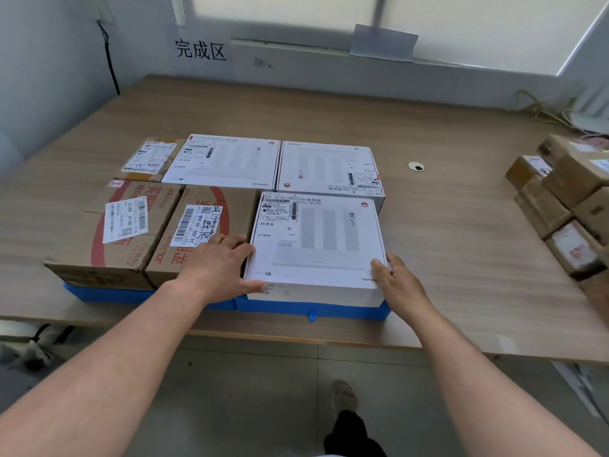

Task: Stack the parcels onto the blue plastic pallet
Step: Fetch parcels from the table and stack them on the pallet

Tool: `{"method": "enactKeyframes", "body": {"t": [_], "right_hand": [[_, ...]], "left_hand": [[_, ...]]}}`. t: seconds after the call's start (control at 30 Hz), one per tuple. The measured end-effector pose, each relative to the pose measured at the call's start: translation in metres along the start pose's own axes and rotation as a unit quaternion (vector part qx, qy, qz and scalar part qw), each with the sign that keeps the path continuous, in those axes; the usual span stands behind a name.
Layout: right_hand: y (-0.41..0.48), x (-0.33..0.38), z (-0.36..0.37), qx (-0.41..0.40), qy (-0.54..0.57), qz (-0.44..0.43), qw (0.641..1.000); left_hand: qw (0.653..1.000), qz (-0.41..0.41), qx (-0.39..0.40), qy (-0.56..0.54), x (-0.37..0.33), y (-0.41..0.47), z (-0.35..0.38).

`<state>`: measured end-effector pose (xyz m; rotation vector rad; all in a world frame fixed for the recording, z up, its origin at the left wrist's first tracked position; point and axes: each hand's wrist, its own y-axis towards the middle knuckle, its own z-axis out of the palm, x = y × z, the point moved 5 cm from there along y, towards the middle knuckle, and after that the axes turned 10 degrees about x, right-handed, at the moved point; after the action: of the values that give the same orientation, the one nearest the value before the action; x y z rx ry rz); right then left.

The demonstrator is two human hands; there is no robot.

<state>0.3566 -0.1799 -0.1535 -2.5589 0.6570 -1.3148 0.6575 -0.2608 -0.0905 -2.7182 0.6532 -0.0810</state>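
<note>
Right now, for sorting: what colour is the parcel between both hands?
The parcel is white; head view.

A paper sign (201, 49) on the far wall reads 完成区. The near white box (316, 239) carries "WiFi 7" at its near left corner, "HarmonyOS" at its near right corner and a red Huawei logo at its far right. Its shipping label shows 棕色M and 1件. The left brown carton (125, 222) and the middle brown carton (194, 225) each bear a barcode label printed J4-J06. The far left white box (224, 161) shows "HarmonyOS" and the same red logo.
</note>
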Motion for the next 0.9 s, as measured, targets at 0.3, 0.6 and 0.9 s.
{"method": "enactKeyframes", "body": {"t": [0.3,0.6,0.9], "right_hand": [[0.070,0.045,-0.065,-0.072,0.033,-0.053,0.995],[0.154,0.064,-0.085,-0.013,0.031,-0.047,0.998],[0.183,0.069,-0.070,0.005,0.023,-0.045,0.999]], "left_hand": [[0.993,-0.048,-0.065,-0.088,0.001,0.061,-0.037],[0.998,-0.051,-0.006,-0.029,-0.001,0.130,-0.042],[0.997,-0.051,0.025,-0.057,0.005,0.146,-0.023]]}}
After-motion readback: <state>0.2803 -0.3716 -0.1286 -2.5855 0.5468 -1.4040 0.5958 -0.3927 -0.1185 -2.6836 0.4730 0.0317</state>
